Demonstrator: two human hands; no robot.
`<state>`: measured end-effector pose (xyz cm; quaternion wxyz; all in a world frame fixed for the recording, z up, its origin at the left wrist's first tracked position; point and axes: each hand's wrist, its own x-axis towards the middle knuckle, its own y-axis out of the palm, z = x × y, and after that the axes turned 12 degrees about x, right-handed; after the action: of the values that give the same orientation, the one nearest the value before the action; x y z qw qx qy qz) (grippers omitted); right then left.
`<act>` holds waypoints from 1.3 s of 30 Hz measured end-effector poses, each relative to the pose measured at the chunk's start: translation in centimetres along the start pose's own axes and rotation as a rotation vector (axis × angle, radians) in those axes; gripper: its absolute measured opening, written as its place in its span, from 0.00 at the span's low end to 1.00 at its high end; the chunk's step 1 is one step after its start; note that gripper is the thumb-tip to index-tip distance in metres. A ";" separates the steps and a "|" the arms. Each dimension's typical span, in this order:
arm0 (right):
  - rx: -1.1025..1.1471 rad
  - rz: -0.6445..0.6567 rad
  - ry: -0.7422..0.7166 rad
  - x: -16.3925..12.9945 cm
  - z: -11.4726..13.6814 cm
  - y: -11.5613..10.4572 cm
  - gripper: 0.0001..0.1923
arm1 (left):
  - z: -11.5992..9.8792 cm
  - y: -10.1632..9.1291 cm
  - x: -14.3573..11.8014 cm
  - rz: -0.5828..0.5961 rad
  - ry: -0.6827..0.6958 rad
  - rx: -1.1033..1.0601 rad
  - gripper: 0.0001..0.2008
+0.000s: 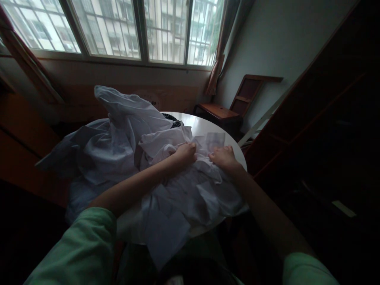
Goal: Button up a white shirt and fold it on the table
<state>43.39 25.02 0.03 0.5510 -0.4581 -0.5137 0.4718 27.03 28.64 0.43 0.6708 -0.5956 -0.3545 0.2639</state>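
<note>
**Two hands bunched in a heap of white cloth**

A broad window [118, 31] fills the far wall, with a curtain [219, 51] hanging at its right end. To the right stands a dark wooden cabinet [326, 118], and in the corner beyond sits a wooden chair [234, 107].

A round white table [204, 124] carries the white cloth [124, 138], a large crumpled heap that covers most of the top, rises in a peak at the back and spills over the near edge and the left side. Something dark [173, 118] peeks out behind the heap; what it is cannot be told.

The cloth looks thin, light and limp, so it will likely sag, slide and fold on itself rather than hold a shape. An edge or a corner would seem the surest place to take it, since a pinch in the middle only gathers more folds.

The left hand [185, 152] is clenched on a fold near the middle of the heap. The right hand [224, 156], just beside it, has its fingers curled into the cloth too, pinching a bunched part. Both sleeves [83, 249] are pale green.
</note>
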 end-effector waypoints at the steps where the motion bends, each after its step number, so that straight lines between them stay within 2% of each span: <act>1: -0.013 0.011 0.027 0.1 -0.1 -0.2 0.20 | 0.5 0.2 0.1 0.010 -0.032 0.005 0.13; 4: 0.026 -0.080 0.008 0.3 0.9 -1.1 0.19 | 1.8 0.5 0.3 0.026 -0.103 -0.004 0.10; 6: 0.100 -0.184 -0.077 0.4 2.4 -1.8 0.18 | 2.4 0.8 0.3 -0.029 -0.173 -0.089 0.11; 8: 0.209 -0.228 -0.161 0.5 4.3 -2.3 0.20 | 3.0 1.1 0.3 -0.111 -0.258 -0.247 0.10; 12: 0.449 -0.130 -0.239 0.7 7.0 -2.1 0.22 | 4.3 1.8 0.0 -0.294 -0.355 -0.614 0.09; 15: 0.585 -0.120 -0.314 0.9 7.6 -0.6 0.17 | 5.0 2.4 -0.4 -0.416 -0.431 -0.864 0.09; 19: 0.608 -0.158 -0.401 0.9 7.4 1.2 0.07 | 5.2 2.7 -1.1 -0.400 -0.437 -1.134 0.08; 21: 0.617 -0.190 -0.399 0.9 7.3 1.5 0.03 | 5.1 2.4 -1.5 -0.380 -0.410 -1.104 0.09; 26: 0.712 -0.288 -0.327 0.9 7.0 1.5 0.03 | 5.2 1.1 -2.7 -0.338 -0.241 -0.758 0.13; 32: 0.715 -0.342 -0.313 0.8 6.9 1.5 0.03 | 5.9 0.0 -3.4 -0.269 -0.086 -0.621 0.08; 39: 0.601 -0.280 -0.304 0.3 7.4 1.2 0.06 | 5.5 0.4 -3.4 -0.416 -0.065 -0.459 0.06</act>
<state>35.97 25.62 -0.76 0.6377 -0.1258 -0.4859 0.5844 20.62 29.45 -0.32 0.5470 -0.6372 -0.5404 0.0528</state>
